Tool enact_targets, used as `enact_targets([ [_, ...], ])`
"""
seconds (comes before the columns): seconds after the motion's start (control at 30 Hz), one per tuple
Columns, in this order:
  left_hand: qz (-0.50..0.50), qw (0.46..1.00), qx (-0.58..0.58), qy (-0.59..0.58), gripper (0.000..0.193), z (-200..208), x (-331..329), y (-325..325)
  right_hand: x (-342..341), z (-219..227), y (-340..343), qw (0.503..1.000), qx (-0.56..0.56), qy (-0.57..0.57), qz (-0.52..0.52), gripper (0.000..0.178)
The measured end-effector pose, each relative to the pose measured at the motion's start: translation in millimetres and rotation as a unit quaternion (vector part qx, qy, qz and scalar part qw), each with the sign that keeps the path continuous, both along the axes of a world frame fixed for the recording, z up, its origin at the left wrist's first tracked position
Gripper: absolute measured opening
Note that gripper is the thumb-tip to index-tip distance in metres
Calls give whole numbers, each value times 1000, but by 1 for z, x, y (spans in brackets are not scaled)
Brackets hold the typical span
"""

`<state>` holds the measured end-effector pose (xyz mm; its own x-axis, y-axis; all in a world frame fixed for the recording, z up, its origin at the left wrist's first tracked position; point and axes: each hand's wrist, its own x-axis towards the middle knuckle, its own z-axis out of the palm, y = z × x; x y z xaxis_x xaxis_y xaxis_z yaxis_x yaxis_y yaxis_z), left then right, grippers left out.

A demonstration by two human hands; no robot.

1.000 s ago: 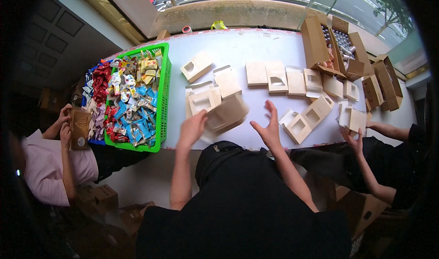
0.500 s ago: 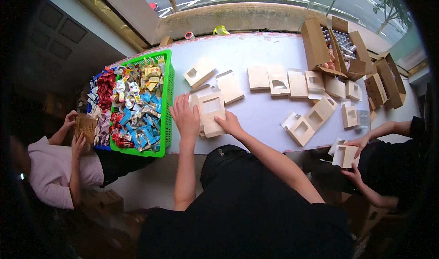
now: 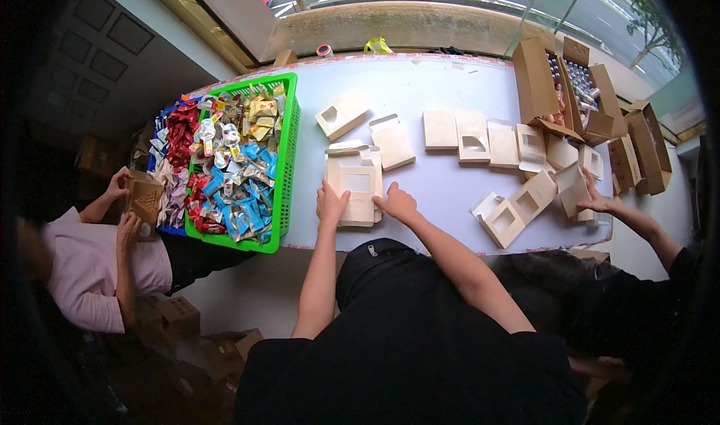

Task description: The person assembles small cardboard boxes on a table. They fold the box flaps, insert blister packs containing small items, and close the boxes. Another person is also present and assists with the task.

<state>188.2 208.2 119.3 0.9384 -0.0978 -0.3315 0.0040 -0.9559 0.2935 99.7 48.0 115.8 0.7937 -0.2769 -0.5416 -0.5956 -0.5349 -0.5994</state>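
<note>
A cream cardboard box [image 3: 357, 184] with a square window lies in front of me, on top of other cream boxes [image 3: 352, 157] whose flaps stand up at the far end. My left hand [image 3: 330, 203] grips its left side, thumb on the top face and fingers along the edge. At the right side of this stack is my right hand [image 3: 399, 203], thumb tip touching the edge and index finger stretched apart from it. Just beyond lie two more boxes, one with a cut-out window [image 3: 343, 115] and one with a raised flap [image 3: 393, 142].
A green basket [image 3: 289, 148] of wrapped snacks stands at the left. Several cream boxes [image 3: 440, 130] lie to the right, before cartons of small bottles [image 3: 537, 80]. A co-worker's hand [image 3: 594, 198] holds a box at right; another person [image 3: 129, 226] holds a brown box at left.
My left hand has come down from the stack's far left corner to grip the box's left side. My right hand has shifted to the right edge. The right co-worker's hand reached onto the table.
</note>
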Motion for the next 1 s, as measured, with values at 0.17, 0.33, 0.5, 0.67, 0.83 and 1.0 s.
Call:
enact_targets([
  [0.17,-8,998,-56,16,76,-6,23,1,14,-77,4,977,82,-193,-45,51],
  [0.33,13,958,-267,99,68,-75,50,39,37,-54,24,986,121,-79,-86,70],
  [0.5,61,976,-200,57,60,-55,41,-5,43,-42,19,991,104,-29,-78,63],
  [0.67,92,924,-340,147,54,-37,40,-9,50,-50,21,987,105,-49,-107,61],
  [0.83,228,809,-449,305,56,-32,36,10,55,-48,10,970,155,-26,-185,57],
  [1.0,221,775,-497,323,62,-19,-7,1,39,-73,-14,911,385,13,-148,70],
])
